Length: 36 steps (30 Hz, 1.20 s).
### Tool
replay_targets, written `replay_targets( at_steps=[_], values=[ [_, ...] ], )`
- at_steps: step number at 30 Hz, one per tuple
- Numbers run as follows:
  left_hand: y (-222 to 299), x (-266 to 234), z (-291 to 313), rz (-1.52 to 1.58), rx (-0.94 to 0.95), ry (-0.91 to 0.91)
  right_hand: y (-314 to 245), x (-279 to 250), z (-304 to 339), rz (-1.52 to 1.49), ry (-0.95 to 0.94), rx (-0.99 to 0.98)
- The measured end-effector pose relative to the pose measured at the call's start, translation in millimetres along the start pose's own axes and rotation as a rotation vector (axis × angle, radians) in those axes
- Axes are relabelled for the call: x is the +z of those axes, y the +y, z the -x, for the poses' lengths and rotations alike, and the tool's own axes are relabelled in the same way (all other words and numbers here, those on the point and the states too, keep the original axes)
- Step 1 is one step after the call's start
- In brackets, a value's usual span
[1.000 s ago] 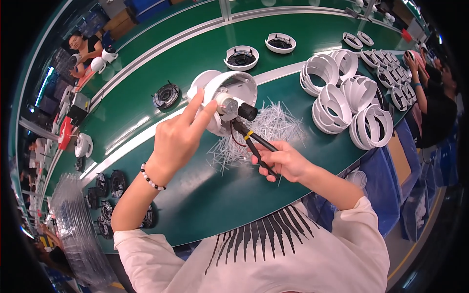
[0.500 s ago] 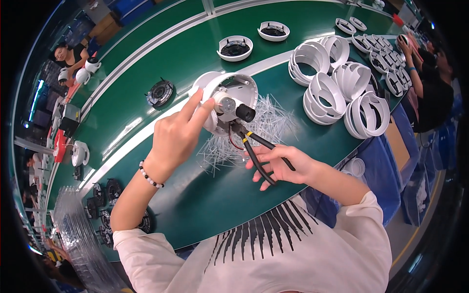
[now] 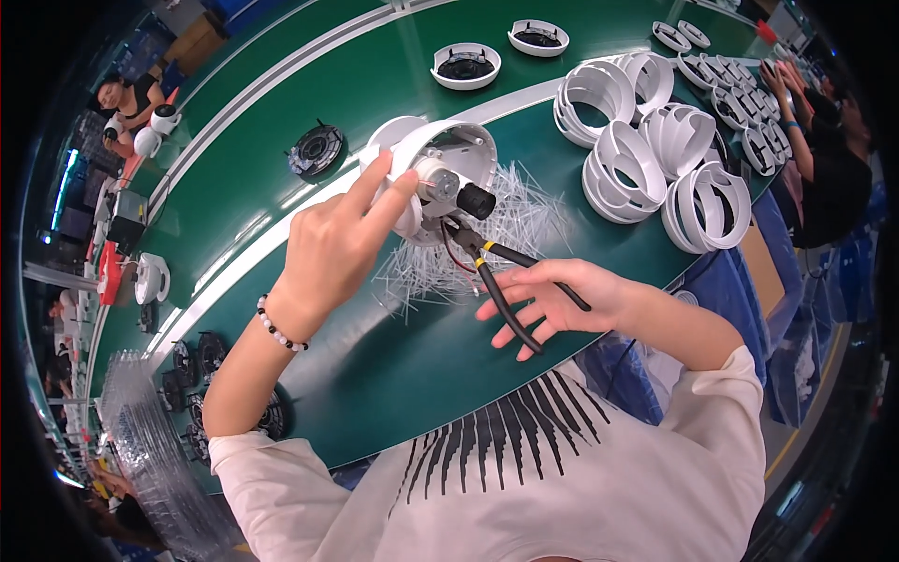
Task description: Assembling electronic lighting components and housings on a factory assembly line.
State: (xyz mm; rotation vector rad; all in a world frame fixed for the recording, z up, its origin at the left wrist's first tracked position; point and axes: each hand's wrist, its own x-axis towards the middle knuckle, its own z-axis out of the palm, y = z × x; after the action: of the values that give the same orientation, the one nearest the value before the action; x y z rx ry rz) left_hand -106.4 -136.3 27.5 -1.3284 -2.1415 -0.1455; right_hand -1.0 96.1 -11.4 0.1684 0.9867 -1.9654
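Observation:
My left hand [image 3: 332,244], with a beaded bracelet at the wrist, grips a white rounded camera housing [image 3: 403,155] above the bench. A round clear-fronted part [image 3: 440,184] and a black cylindrical part [image 3: 477,200] sit inside the open housing, and a thin dark red wire [image 3: 450,248] hangs below. In my right hand [image 3: 595,295] are cutting pliers [image 3: 504,298] with black and yellow handles. The handles are spread apart, lying across my loosely extended fingers. The jaws are at the housing's lower edge; what lies between them is too small to make out.
Thin clear strips [image 3: 529,211] lie heaped behind the pliers. White rings [image 3: 623,178] are stacked at right. A black round part [image 3: 316,150] and white-rimmed parts [image 3: 465,67] sit on the green surface. Black parts [image 3: 213,351] and clear plastic trays [image 3: 140,412] are at left. Other people work nearby.
The pliers' handles and my right hand have shifted slightly right. The housing stays in my left hand, moved slightly up in the picture. The whole view has shifted a little.

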Motion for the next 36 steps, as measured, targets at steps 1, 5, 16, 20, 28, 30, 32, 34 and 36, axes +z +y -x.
replay_targets(
  at_steps=[1,5,16,20,28,30,32,34,36],
  values=[
    [1,0,0,0.002,0.009,0.002,0,-1,-1,-0.001,0.004,-0.009],
    [4,0,-1,0.029,0.033,0.056,-1,-1,-2,0.018,0.018,-0.003],
    [11,-6,-3,0.075,-0.091,-0.064,15,15,-2,-0.062,0.067,-0.066],
    [3,-3,-14,0.229,-0.152,-0.121,8,20,0,-0.038,0.134,-0.105],
    [-1,-6,-25,0.321,-0.230,-0.193,-1,28,3,0.019,0.208,-0.166],
    [0,-5,-26,0.337,-0.249,-0.197,-2,26,6,0.039,0.206,-0.159],
    [1,-7,-25,0.329,-0.240,-0.192,0,26,6,0.036,0.202,-0.164],
    [0,-8,-25,0.338,-0.241,-0.186,2,26,7,0.034,0.196,-0.168],
    [0,-9,-24,0.345,-0.242,-0.180,4,26,11,-0.021,0.132,-0.142]
  ],
)
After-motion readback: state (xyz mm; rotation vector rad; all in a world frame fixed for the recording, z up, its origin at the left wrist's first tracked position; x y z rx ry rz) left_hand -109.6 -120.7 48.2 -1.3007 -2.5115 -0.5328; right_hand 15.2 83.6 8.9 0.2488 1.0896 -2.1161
